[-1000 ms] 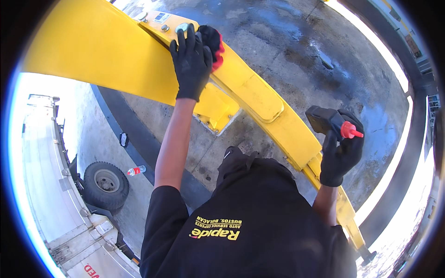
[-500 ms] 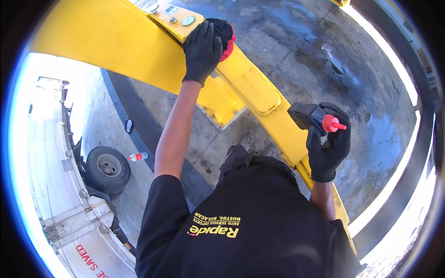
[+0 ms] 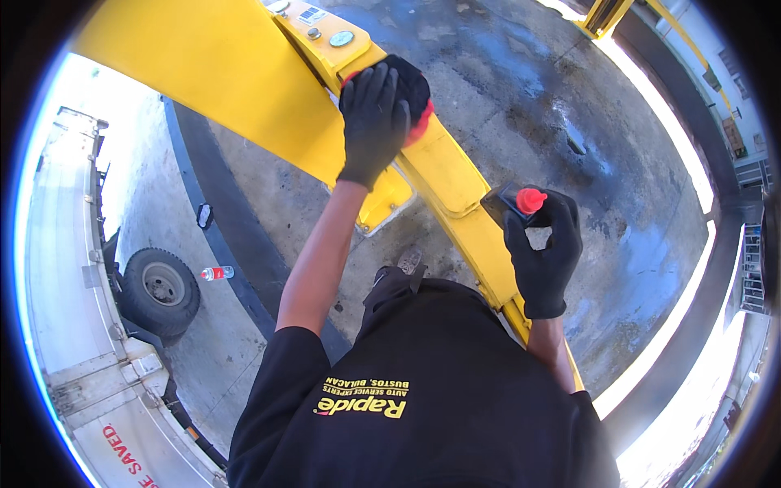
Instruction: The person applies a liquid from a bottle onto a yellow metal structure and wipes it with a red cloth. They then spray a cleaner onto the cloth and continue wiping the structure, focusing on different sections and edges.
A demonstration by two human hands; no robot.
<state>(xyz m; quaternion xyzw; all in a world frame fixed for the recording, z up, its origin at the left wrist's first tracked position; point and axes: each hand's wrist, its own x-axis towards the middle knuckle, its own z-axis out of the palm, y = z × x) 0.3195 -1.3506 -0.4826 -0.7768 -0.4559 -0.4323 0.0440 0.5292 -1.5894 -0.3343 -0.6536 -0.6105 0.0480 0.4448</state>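
Observation:
My left hand, in a black glove, is closed over a black and red cloth. It presses the cloth against the yellow lift post, just below the panel with round buttons. In my right hand, also gloved in black, is a dark bottle with a red nozzle cap. The bottle is held off to the right of the post, tilted so its cap faces up toward me. The gloved fingers hide part of the bottle.
A white truck with a black wheel stands at the left. Near that wheel, a plastic bottle with a red label lies on the concrete. Another yellow post rises at the far right. Dark stains mark the floor.
My left hand and the cloth have slid a little down along the post. The right hand has turned the bottle so its nozzle points more toward me. The whole view has shifted slightly.

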